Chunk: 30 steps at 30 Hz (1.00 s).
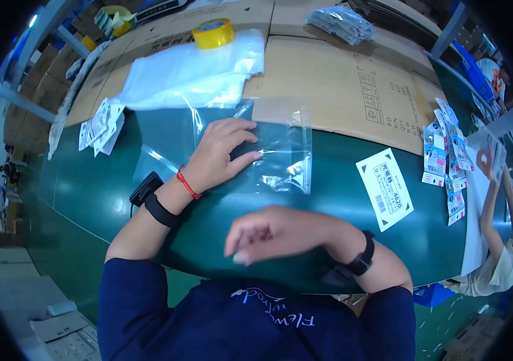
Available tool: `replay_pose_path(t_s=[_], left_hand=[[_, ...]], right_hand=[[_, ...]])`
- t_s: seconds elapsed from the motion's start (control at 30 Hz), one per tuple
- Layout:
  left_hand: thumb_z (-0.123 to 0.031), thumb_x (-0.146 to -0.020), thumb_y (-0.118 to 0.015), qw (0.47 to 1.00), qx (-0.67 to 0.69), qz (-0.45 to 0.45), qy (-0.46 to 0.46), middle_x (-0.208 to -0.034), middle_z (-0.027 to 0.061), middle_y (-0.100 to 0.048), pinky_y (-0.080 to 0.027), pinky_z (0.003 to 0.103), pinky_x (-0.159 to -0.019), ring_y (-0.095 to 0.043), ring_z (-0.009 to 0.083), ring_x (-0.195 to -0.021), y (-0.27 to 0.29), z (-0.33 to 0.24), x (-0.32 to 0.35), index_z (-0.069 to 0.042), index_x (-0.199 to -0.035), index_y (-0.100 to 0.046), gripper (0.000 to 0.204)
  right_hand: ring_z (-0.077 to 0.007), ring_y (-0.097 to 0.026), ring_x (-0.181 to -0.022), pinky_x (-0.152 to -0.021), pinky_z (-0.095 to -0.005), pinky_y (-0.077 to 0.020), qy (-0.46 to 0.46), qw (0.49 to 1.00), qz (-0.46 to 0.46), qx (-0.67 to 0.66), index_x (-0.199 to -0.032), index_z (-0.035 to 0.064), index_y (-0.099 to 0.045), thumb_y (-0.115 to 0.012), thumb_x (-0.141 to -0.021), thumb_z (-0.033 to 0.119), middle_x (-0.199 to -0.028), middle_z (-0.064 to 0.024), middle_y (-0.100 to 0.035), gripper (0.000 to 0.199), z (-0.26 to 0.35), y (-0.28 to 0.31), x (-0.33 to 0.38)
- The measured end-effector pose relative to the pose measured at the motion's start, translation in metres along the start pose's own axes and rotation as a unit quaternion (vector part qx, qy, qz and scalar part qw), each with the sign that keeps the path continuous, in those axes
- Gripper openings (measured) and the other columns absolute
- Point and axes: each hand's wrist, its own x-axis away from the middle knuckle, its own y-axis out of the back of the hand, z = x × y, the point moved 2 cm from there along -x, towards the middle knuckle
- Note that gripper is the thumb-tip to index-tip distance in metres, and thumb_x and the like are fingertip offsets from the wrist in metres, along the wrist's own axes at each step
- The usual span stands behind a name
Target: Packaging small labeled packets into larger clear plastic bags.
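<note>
My left hand [223, 153] lies on a clear plastic bag [280, 171], its fingers spread and slightly bent over the film. The bag is flat on the green table [322, 201], its upper part overlapping the cardboard. My right hand [280, 233] is raised over the table's near edge, below the bag and apart from it. Its fingers look curled but are smeared by motion, so whether it holds anything does not show. To its right, a white printed label card [384, 189] rests on the table.
Behind the bag are stacked clear bags [187, 75], a yellow tape roll [213, 33] and cardboard sheets [334, 90]. White cards [103, 126] lie at left; small printed packets [446, 150] lie at right. A plastic-wrapped bundle [340, 25] sits at the back. Another person's hand [485, 162] holds a packet.
</note>
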Motion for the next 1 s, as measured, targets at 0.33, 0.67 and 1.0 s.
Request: replay_pose_path(t_s=[0.33,0.67,1.0], left_hand=[[-0.047,-0.083,-0.061,0.992,-0.1,0.071,0.043,-0.14,0.0176,-0.041,-0.013,0.057,-0.11,-0.03,0.038,-0.134,-0.006,0.004,0.06,-0.016,-0.129,-0.053,0.057],[-0.045,-0.085,-0.059,0.989,-0.06,0.134,-0.022,-0.145,0.0167,-0.034,-0.01,0.055,-0.112,-0.023,0.0375,-0.138,-0.04,-0.028,0.03,-0.018,-0.135,-0.047,0.058],[-0.04,-0.086,-0.06,0.995,-0.028,0.059,-0.074,-0.144,0.017,-0.035,-0.017,0.056,-0.11,-0.028,0.0374,-0.135,-0.033,-0.054,0.007,-0.015,-0.132,-0.049,0.054]], right_hand=[[-0.0335,-0.051,-0.116,-0.093,-0.0402,-0.0432,0.046,0.62,-0.249,0.742,-0.131,0.0084,-0.047,-0.067,-0.081,0.026,-0.125,-0.0171,-0.053,0.057,-0.019,0.01,0.026],[-0.0324,-0.043,-0.123,-0.098,-0.042,-0.037,-0.129,0.674,-0.25,0.684,-0.134,0.0134,-0.046,-0.064,-0.081,0.032,-0.136,-0.0173,-0.043,0.059,-0.01,-0.041,0.076],[-0.0334,-0.049,-0.116,-0.094,-0.0417,-0.0402,-0.143,0.556,-0.378,0.727,-0.13,0.0121,-0.049,-0.064,-0.082,0.03,-0.132,-0.0174,-0.047,0.053,-0.037,-0.018,0.087]])
